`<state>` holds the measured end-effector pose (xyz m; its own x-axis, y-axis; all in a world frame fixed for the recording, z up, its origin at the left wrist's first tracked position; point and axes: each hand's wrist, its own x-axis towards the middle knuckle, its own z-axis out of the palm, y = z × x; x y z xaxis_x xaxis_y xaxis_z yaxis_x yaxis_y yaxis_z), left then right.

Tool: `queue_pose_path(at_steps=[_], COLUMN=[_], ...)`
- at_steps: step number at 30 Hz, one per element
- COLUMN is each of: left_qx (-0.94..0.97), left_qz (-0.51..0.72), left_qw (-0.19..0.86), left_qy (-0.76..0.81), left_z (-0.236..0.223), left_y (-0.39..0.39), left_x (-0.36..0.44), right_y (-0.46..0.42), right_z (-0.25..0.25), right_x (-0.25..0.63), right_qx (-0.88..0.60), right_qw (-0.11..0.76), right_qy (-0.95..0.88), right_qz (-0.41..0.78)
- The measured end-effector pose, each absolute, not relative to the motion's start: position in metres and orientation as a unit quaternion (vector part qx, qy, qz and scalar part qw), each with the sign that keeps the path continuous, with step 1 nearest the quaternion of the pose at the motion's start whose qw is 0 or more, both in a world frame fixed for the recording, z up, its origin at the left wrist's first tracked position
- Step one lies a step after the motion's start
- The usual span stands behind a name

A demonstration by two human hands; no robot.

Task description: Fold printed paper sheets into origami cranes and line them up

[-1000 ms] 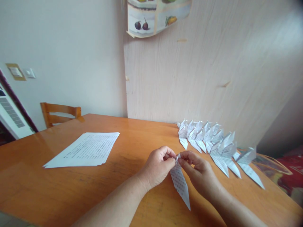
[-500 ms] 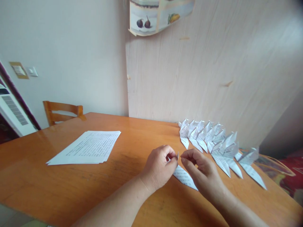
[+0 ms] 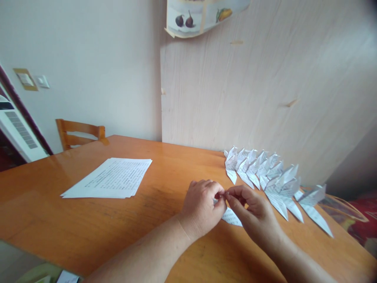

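Note:
My left hand (image 3: pixel 203 208) and my right hand (image 3: pixel 253 212) meet fingertip to fingertip over the wooden table (image 3: pixel 147 220). Both pinch one end of a folded printed paper piece (image 3: pixel 231 217), which lies low between the hands and is mostly hidden by them. Fingers of both hands are curled closed on it. A row of several finished folded paper pieces (image 3: pixel 265 175) stands just beyond my right hand, along the wall.
A stack of printed sheets (image 3: pixel 113 179) lies on the table to the left. A wooden chair (image 3: pixel 79 131) stands at the far left edge. A pale wood panel (image 3: pixel 250 86) rises behind the table. Red fabric (image 3: pixel 363 220) shows at the right.
The long paper point that hung down toward me a second ago has swung flat onto the table between my hands. The camera view has tilted slightly.

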<state>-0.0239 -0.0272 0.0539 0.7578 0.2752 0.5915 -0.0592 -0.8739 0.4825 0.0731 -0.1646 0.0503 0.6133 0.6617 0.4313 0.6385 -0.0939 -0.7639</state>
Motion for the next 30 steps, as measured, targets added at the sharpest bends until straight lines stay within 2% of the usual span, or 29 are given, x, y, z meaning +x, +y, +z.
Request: queue_pose_path(at_steps=[12, 30], left_qx=[0.92, 0.918], left_qz=[0.337, 0.331], left_qw=[0.19, 0.205], left_qy=[0.069, 0.077], left_z=[0.0607, 0.0616], left_y=[-0.0331, -0.0336], left_x=[-0.0292, -0.0293], right_y=[-0.1694, -0.1723], right_z=[0.0505, 0.0554], right_x=[0.0746, 0.0725], right_qx=[-0.751, -0.741], right_qw=[0.432, 0.395], right_qy=[-0.485, -0.516], right_qz=[-0.121, -0.168])
